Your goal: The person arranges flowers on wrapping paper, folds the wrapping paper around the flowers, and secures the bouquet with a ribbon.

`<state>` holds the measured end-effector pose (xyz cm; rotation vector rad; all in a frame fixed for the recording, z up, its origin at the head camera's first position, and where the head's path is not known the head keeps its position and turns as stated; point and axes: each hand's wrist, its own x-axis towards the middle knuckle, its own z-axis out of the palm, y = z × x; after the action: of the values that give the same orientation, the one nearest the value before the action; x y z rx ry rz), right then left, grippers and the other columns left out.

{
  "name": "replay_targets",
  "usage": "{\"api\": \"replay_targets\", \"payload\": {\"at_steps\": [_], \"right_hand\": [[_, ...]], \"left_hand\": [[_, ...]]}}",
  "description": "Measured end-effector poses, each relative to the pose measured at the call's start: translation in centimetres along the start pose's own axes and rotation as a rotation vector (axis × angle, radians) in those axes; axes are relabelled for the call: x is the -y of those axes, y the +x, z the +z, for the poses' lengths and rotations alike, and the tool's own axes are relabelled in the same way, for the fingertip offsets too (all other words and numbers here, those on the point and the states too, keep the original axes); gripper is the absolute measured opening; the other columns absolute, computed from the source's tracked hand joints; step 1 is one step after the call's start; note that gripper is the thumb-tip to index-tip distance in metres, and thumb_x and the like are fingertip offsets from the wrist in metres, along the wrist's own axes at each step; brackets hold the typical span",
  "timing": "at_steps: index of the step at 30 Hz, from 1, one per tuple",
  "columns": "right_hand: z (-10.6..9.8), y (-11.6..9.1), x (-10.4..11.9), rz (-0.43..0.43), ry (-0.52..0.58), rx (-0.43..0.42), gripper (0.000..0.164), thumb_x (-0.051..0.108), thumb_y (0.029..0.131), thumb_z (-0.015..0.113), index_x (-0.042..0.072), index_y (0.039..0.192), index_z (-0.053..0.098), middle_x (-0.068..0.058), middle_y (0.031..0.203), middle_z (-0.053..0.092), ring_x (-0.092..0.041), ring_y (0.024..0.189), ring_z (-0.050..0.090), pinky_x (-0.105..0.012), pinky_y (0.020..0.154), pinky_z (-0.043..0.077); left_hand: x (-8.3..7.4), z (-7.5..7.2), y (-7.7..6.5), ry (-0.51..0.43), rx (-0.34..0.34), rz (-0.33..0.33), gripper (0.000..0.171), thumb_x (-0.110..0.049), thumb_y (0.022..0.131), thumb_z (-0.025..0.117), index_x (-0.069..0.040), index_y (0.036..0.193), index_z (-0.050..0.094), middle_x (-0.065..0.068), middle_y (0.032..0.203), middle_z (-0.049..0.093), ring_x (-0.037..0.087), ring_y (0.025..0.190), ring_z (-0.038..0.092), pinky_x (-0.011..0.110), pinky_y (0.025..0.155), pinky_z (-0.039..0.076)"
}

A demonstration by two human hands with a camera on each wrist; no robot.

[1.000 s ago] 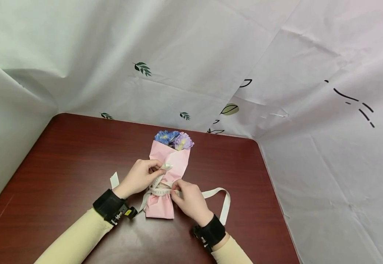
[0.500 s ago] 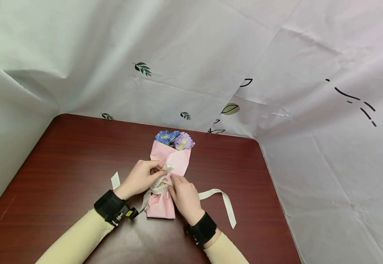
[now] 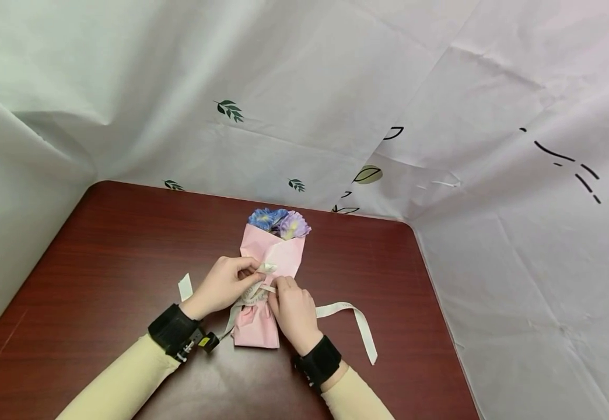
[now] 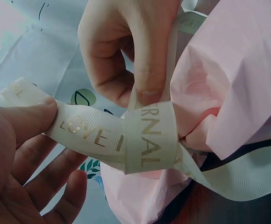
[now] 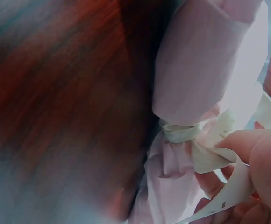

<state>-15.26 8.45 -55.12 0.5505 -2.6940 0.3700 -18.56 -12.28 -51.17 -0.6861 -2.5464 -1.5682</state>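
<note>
A bouquet in pink wrapping paper (image 3: 285,255) lies on the table, a blue flower (image 3: 265,218) and a lilac flower (image 3: 294,226) at its top. Cream ribbon (image 4: 150,140) with gold lettering circles its gathered waist, as the band (image 5: 180,133) in the right wrist view shows. My left hand (image 3: 226,282) pinches a folded length of this ribbon between thumb and fingers, over the paper's left side. Close beside it, my right hand (image 3: 295,312) pinches ribbon just right of the waist. The right fingertips are partly hidden in the head view.
One ribbon tail (image 3: 359,324) trails over the table to the right. Another ribbon end (image 3: 185,287) sticks out beyond the left wrist. The dark red-brown table (image 3: 142,233) meets a pale curtain (image 3: 283,116) with leaf prints at its back and sides.
My right hand has shifted up and left, closer to my left hand. The right ribbon tail has slid and now lies stretched out toward the front. My left hand stays nearly in place.
</note>
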Motion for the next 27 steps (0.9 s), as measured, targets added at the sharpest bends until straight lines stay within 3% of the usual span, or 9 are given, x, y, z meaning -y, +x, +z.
{"api": "replay_targets", "payload": {"at_steps": [8,17,22,27], "right_hand": [[0.6,0.5,-0.4,0.03,0.038,0.001,0.021,0.019,0.097,0.086,0.015,0.1,0.065,0.0,0.079,0.063,-0.026,0.057,0.065,-0.039,0.051,0.051],[0.9,0.5,-0.6,0.059,0.038,-0.045,0.043,0.016,0.089,0.09,0.019,0.077,0.049,0.005,0.067,0.05,-0.022,0.054,0.061,-0.035,0.045,0.04],[0.8,0.6,-0.7,0.104,0.027,-0.028,0.049,0.027,0.095,0.087,0.021,0.07,0.045,0.008,0.06,0.041,-0.02,0.049,0.056,-0.034,0.042,0.036],[0.9,0.8,-0.6,0.171,0.02,0.032,0.049,0.035,0.098,0.08,0.024,0.063,0.046,0.008,0.056,0.046,-0.024,0.049,0.061,-0.038,0.043,0.04]], "left_hand": [[0.2,0.1,-0.2,-0.02,-0.001,0.005,0.011,-0.005,0.1,0.083,-0.016,0.1,0.084,-0.011,0.089,0.079,0.005,0.079,0.073,0.028,0.073,0.059],[-0.2,0.7,-0.8,-0.047,0.014,0.011,0.011,-0.005,0.1,0.083,-0.016,0.099,0.084,-0.011,0.087,0.079,0.004,0.079,0.073,0.034,0.073,0.062],[-0.2,0.7,-0.9,-0.056,0.017,0.032,0.01,-0.004,0.1,0.083,-0.014,0.1,0.084,-0.011,0.087,0.078,0.004,0.079,0.073,0.036,0.071,0.063],[-0.2,0.7,-1.0,-0.072,0.037,0.042,0.009,-0.004,0.1,0.083,-0.014,0.1,0.084,-0.01,0.088,0.078,0.004,0.079,0.073,0.033,0.071,0.063]]}}
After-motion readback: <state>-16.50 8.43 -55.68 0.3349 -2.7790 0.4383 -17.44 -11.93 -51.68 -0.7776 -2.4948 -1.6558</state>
